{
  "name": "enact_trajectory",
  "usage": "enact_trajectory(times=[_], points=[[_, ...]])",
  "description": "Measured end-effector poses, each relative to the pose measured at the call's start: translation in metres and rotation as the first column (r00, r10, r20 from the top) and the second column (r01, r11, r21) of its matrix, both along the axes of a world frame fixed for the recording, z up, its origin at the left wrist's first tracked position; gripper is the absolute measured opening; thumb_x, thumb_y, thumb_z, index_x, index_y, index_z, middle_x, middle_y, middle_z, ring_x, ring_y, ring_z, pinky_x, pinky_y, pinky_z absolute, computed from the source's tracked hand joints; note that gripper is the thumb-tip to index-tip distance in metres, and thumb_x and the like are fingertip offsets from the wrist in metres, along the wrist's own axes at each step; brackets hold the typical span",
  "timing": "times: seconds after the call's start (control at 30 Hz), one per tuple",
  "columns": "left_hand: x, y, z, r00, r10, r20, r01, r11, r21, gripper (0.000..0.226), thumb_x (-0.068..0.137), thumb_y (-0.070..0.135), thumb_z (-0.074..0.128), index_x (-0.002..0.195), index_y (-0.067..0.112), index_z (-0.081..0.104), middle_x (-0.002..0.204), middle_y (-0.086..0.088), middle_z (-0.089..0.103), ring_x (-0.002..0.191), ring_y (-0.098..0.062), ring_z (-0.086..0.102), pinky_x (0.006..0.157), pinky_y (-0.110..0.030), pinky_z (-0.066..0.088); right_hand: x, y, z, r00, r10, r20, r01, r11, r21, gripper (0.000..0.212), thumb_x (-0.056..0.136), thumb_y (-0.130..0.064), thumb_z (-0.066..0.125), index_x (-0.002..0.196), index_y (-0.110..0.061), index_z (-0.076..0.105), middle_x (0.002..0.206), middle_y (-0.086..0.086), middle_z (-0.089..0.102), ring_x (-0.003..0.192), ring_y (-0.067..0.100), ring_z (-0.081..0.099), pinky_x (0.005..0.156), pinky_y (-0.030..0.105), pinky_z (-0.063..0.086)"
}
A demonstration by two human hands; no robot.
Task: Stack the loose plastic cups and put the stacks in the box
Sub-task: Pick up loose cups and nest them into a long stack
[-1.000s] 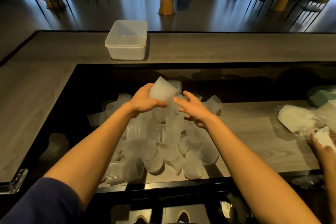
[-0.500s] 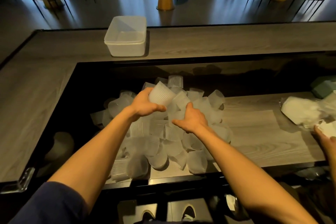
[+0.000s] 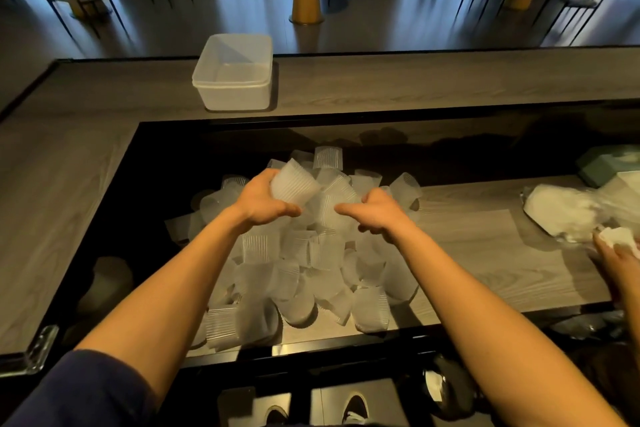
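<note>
A heap of loose translucent ribbed plastic cups [image 3: 311, 263] lies on the lower wooden shelf in front of me. My left hand [image 3: 259, 204] grips one ribbed cup [image 3: 294, 185], held tilted above the heap. Just to its right, my right hand [image 3: 377, 211] closes around a second cup [image 3: 332, 208] at the top of the heap, thumb pointing left toward the first cup. The two cups nearly touch. The translucent plastic box [image 3: 235, 74] stands open and empty on the raised counter behind, well beyond both hands.
Another person's hand [image 3: 620, 256] holds a white crumpled thing at the right edge, next to a white plastic bag [image 3: 568, 211] and a green box [image 3: 606, 163]. A raised wooden counter [image 3: 415, 83] runs behind and to the left. Chairs and tables stand in the room beyond.
My right hand has gone from flat over the heap to curled around a cup, lifting it toward the cup in my left hand. The left hand has hardly moved.
</note>
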State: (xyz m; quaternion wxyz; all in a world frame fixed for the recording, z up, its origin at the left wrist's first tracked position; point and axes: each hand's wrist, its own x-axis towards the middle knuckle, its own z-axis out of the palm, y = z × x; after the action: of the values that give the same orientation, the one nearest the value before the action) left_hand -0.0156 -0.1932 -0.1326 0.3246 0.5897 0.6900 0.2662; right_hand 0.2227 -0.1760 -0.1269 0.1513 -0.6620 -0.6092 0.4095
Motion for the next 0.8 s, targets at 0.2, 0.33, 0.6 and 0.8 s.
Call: enact_trajectory(times=[0.2, 0.33, 0.6, 0.8], points=[[0.002, 0.001, 0.004, 0.994, -0.060, -0.095, 0.062, 0.998, 0.014, 0.086, 0.067, 0.022, 0.090, 0.140, 0.021, 0.044, 0.118, 0.002, 0.049, 0.113, -0.023, 0.051, 0.093, -0.041, 0.052, 0.004, 0.004, 0.019, 0.873, -0.151, -0.463, 0.171, 0.985, 0.000, 0.037, 0.089, -0.035, 0.076, 0.101, -0.002, 0.067, 0.084, 0.011, 0.054, 0.077, 0.020, 0.055, 0.083, 0.037, 0.058], [0.011, 0.003, 0.008, 0.985, -0.139, -0.104, 0.143, 0.989, 0.027, 0.086, 0.066, 0.025, 0.090, 0.139, 0.025, 0.044, 0.120, 0.004, 0.049, 0.114, -0.022, 0.051, 0.095, -0.045, 0.053, -0.009, 0.003, 0.023, 0.809, -0.129, -0.573, 0.200, 0.978, 0.062, 0.053, 0.089, -0.032, 0.077, 0.127, -0.002, 0.058, 0.092, 0.010, 0.057, 0.082, 0.021, 0.054, 0.079, 0.035, 0.052], [0.017, 0.008, 0.017, 0.985, -0.158, -0.071, 0.163, 0.984, 0.078, 0.087, 0.069, 0.026, 0.089, 0.141, 0.020, 0.042, 0.121, 0.002, 0.048, 0.111, -0.018, 0.052, 0.090, -0.038, 0.054, -0.024, 0.003, 0.025, 0.835, -0.017, -0.551, 0.079, 0.993, 0.089, 0.046, 0.090, -0.033, 0.076, 0.129, -0.016, 0.059, 0.113, -0.007, 0.066, 0.102, 0.005, 0.064, 0.070, 0.013, 0.048], [0.015, 0.013, 0.017, 0.992, -0.112, -0.052, 0.117, 0.987, 0.109, 0.087, 0.067, 0.028, 0.090, 0.140, 0.020, 0.042, 0.120, 0.003, 0.049, 0.109, -0.017, 0.052, 0.085, -0.031, 0.050, -0.018, 0.008, 0.030, 0.858, 0.086, -0.506, -0.097, 0.995, 0.005, 0.049, 0.096, -0.058, 0.058, 0.133, -0.026, 0.060, 0.119, -0.011, 0.061, 0.111, 0.006, 0.058, 0.085, 0.023, 0.046]])
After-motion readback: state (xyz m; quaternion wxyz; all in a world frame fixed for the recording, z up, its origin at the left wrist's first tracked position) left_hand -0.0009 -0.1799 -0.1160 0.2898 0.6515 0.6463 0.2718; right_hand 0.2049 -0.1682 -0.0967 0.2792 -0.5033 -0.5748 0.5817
